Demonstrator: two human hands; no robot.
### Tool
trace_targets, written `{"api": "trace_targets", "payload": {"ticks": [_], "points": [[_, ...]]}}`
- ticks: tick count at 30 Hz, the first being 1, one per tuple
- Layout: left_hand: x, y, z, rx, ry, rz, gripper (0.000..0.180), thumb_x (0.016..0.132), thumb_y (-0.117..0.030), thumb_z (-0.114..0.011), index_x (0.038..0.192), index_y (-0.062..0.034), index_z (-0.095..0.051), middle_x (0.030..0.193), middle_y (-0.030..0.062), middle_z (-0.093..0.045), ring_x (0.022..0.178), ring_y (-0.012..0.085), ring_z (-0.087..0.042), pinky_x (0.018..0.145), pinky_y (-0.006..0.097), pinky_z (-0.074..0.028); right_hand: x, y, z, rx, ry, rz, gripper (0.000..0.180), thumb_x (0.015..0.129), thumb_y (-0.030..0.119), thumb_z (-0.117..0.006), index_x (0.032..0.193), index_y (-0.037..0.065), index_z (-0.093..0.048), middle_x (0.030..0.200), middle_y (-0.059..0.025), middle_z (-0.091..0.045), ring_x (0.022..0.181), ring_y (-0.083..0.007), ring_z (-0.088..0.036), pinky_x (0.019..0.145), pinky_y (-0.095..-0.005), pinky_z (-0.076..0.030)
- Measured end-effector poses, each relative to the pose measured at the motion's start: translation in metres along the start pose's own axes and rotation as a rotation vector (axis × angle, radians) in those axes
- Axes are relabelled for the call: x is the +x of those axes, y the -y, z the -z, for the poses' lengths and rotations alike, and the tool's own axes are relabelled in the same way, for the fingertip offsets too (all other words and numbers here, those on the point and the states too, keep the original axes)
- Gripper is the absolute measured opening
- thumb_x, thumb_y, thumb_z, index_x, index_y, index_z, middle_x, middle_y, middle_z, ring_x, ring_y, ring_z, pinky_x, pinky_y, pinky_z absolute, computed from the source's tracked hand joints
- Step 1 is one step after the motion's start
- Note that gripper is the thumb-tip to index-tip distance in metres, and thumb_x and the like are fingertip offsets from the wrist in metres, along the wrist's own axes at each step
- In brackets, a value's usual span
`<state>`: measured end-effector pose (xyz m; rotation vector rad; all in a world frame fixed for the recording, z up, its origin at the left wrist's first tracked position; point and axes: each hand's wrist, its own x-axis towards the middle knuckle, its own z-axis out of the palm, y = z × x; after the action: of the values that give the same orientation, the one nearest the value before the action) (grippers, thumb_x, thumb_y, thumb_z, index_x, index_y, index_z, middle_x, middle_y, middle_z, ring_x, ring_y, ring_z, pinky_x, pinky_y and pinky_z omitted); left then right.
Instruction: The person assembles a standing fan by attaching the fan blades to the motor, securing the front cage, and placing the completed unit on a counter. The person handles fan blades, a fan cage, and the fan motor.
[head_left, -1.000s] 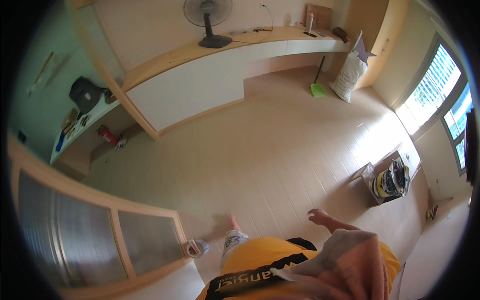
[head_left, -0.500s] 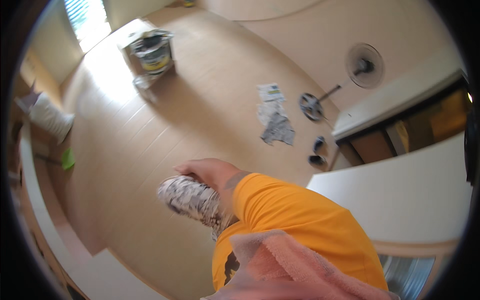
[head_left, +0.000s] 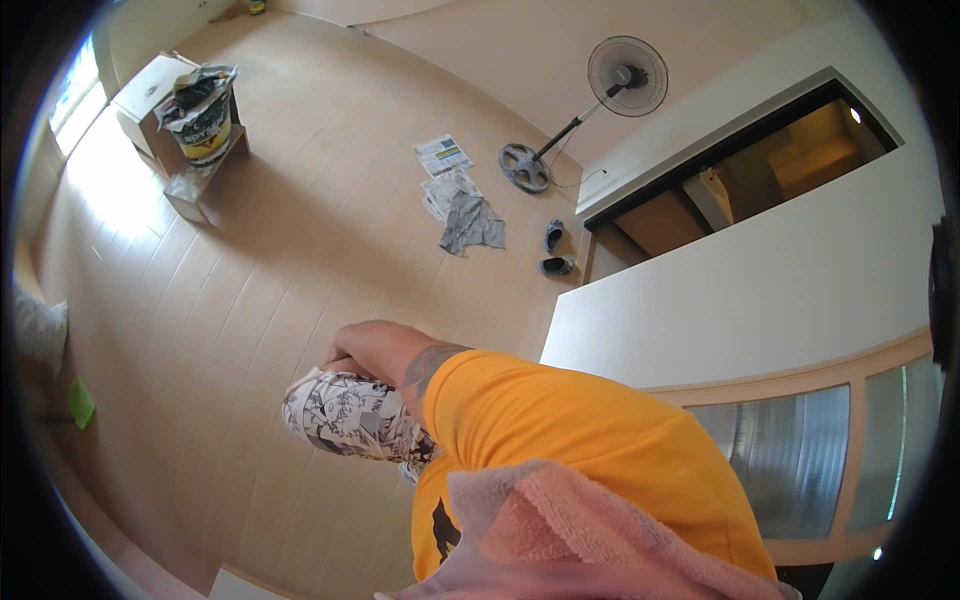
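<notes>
My right arm, in an orange sleeve [head_left: 560,405], bends across in front of me. My right hand [head_left: 345,362] lies low by the front of the black-and-white patterned shorts [head_left: 365,415] that I wear. It touches or hovers just over the cloth; which one I cannot tell. Its fingers are mostly hidden by the wrist and the cloth, and nothing held can be made out. A pink towel [head_left: 580,520] hangs over my chest. Of my left hand nothing shows.
Ahead on the tiled floor stand a bucket [head_left: 205,140] and a wooden box unit [head_left: 150,90]. Newspaper sheets [head_left: 443,155], a grey cloth [head_left: 470,222], shoes [head_left: 556,265] and a standing fan [head_left: 627,77] lie or stand farther right. A white panel [head_left: 740,300] rises at right.
My view has swung to the right, so the bucket, fan and newspapers sit farther left. My right hand has turned downward toward the shorts, and its fingers show less.
</notes>
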<state>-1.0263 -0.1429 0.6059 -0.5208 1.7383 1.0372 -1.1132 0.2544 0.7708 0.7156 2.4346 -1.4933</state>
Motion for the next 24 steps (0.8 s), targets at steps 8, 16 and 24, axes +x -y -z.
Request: {"api": "trace_targets", "payload": {"ticks": [8, 16, 24], "points": [[-0.053, 0.059, 0.046, -0.165, -0.143, 0.100, 0.052, 0.101, -0.047, -0.056, 0.123, -0.0018, -0.069, 0.124, 0.0150, -0.072, 0.108, 0.0311, -0.070, 0.096, 0.041, -0.054, 0.153, -0.051, -0.111, -0.394, 0.448, 0.480, 0.030, 0.090, 0.034, -0.067, 0.103, 0.008, -0.073, 0.099, -0.0165, -0.069, 0.095, -0.0336, -0.068, 0.089, -0.0423, -0.052], [-0.203, 0.193, -0.070, -0.489, -0.430, 0.366, 0.052, 0.101, -0.047, -0.056, 0.125, -0.0033, -0.069, 0.125, 0.0156, -0.072, 0.110, 0.0325, -0.070, 0.097, 0.042, -0.054, 0.090, -0.001, -0.167, -0.908, 1.097, 0.355, 0.059, 0.097, 0.029, -0.051, 0.149, 0.001, -0.048, 0.152, -0.0314, -0.048, 0.142, -0.0480, -0.045, 0.121, -0.0467, -0.035], [-0.169, 0.106, -0.146, -0.448, -0.762, 0.321, 0.037, 0.102, -0.032, -0.063, 0.123, -0.0015, -0.071, 0.109, 0.0197, -0.075, 0.093, 0.0331, -0.074, 0.088, 0.044, -0.057, 0.166, 0.078, -0.244, -1.335, 1.847, 0.089, 0.078, 0.099, 0.066, -0.045, 0.158, 0.015, -0.041, 0.158, -0.0182, -0.047, 0.135, -0.0386, -0.055, 0.093, -0.0524, -0.060]]}}
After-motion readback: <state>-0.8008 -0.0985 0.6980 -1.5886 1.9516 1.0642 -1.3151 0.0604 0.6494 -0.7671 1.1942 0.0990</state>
